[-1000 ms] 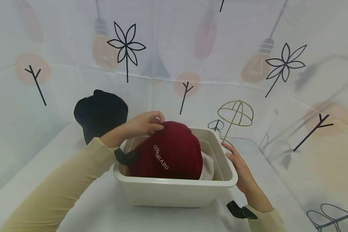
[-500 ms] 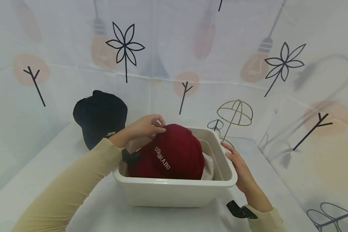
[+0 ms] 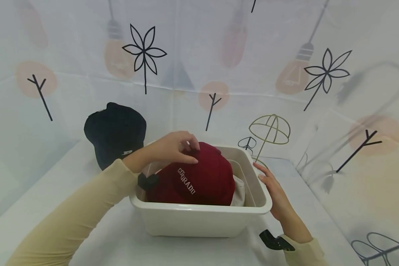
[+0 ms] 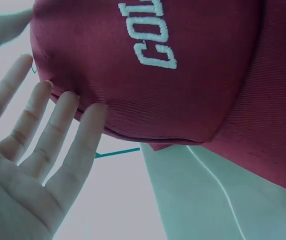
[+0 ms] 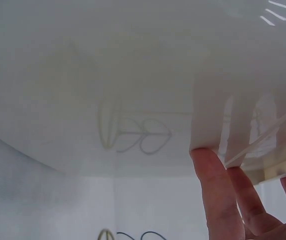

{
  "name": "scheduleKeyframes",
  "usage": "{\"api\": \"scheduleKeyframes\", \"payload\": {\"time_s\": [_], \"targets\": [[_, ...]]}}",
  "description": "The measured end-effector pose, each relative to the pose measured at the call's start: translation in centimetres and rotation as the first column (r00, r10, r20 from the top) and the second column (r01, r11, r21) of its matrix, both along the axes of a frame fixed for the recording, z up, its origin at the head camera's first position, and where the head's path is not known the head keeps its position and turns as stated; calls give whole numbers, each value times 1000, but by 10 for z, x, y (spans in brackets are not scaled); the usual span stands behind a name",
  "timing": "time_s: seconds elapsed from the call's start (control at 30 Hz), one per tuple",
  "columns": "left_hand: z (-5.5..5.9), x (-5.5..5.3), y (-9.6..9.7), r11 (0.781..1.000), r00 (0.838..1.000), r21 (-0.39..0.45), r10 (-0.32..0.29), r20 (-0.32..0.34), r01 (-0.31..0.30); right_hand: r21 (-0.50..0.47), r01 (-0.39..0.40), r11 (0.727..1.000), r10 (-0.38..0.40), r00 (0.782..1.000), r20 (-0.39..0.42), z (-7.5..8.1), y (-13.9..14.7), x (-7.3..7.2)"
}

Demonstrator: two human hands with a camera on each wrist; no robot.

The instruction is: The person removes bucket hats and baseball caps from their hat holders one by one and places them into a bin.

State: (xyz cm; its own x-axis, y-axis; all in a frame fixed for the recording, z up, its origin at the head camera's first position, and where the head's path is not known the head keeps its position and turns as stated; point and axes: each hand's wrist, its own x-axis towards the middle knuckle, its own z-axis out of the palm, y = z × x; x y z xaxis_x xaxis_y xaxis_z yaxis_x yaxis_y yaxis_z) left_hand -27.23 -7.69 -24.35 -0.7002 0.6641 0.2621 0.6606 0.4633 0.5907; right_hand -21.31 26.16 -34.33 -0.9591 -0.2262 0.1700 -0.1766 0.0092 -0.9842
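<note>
A dark red cap (image 3: pixel 206 181) with white lettering, "COLORADO", sits in a white plastic bin (image 3: pixel 203 221). Beside it in the bin, part of a cream-coloured cap or cloth (image 3: pixel 238 192) shows. My left hand (image 3: pixel 173 147) is over the cap's crown, its fingers spread and loose. In the left wrist view the fingers (image 4: pixel 58 125) lie at the red cap's edge, gripping nothing. My right hand (image 3: pixel 276 194) is at the bin's right side. The right wrist view has its fingertips (image 5: pixel 208 157) touching the bin's outer wall, fingers extended.
A navy blue cap (image 3: pixel 116 129) stands on something hidden at the back left. A gold wire stand (image 3: pixel 270 129) with a domed top rises behind the bin's right corner. A patterned cloth backdrop (image 3: pixel 193 44) surrounds the white table (image 3: pixel 113 229).
My left hand has moved right and its fingers have loosened from the red cap's top. The cap has settled slightly lower in the bin. My right hand stays put.
</note>
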Motion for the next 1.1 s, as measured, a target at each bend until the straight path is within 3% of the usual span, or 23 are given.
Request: {"api": "scheduleKeyframes", "payload": {"time_s": [0.1, 0.17, 0.3, 0.47, 0.57, 0.7, 0.93, 1.0, 1.1], "targets": [[-2, 0, 2, 997, 996, -36, -76, -40, 75, 1, 5, 1000, -5, 1000, 2, 0, 0, 0], [-3, 0, 4, 994, 995, -67, -94, -30, 92, 3, 4, 1000, -4, 1000, -1, 0, 0, 0], [-4, 0, 9, 989, 996, -126, -71, 46, 76, 1, 0, 1000, 0, 1000, -10, 0, 0, 0], [-8, -3, 22, 973, 998, -224, -53, 30, 59, 4, 2, 1000, -2, 1000, -13, 0, 0, 0], [-12, -8, 31, 951, 998, -301, -61, 16, 63, 6, 4, 1000, -4, 1000, -10, 0, 0, 0], [-20, -13, 46, 900, 993, -426, -113, -29, 90, 8, 2, 1000, -2, 1000, -8, 0, -1, 0], [-38, -14, 73, 740, 982, -667, -173, -72, 82, 1, -9, 1000, 9, 1000, -14, -1, 0, -2], [-40, -14, 76, 719, 981, -690, -183, -65, 88, 4, -13, 1000, 13, 1000, -17, -1, 0, -2], [-40, -15, 76, 710, 983, -697, -180, -39, 102, 5, -12, 1000, 13, 1000, -17, -2, 1, -1]]}}
